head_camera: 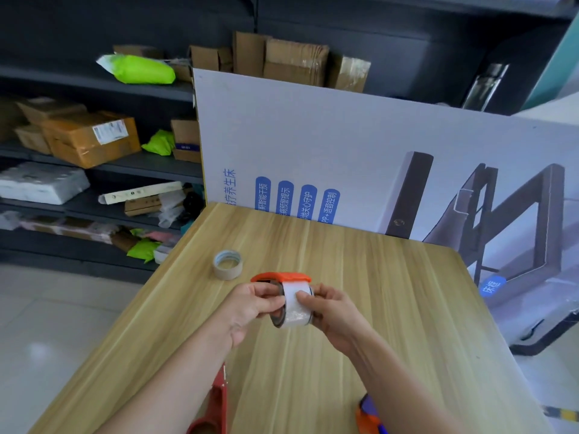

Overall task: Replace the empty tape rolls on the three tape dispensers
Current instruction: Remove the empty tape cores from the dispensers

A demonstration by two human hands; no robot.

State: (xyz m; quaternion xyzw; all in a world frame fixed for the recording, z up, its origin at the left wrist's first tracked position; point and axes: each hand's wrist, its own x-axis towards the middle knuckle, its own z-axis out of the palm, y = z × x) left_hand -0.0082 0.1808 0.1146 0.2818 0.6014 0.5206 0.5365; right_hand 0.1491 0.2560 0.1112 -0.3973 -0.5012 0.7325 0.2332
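Note:
Above the middle of the wooden table I hold an orange tape dispenser carrying a clear tape roll. My left hand grips its left side. My right hand grips the right side, thumb pressed on the roll's face. An empty cardboard tape core lies on the table, up and to the left of my hands. A red tape dispenser lies near the front edge, partly under my left forearm. Another dispenser, orange and blue, shows beside my right forearm.
A large white printed board stands upright along the table's far edge. To the left, dark shelves hold cardboard boxes and green parcels. The table's left edge drops to a pale tiled floor.

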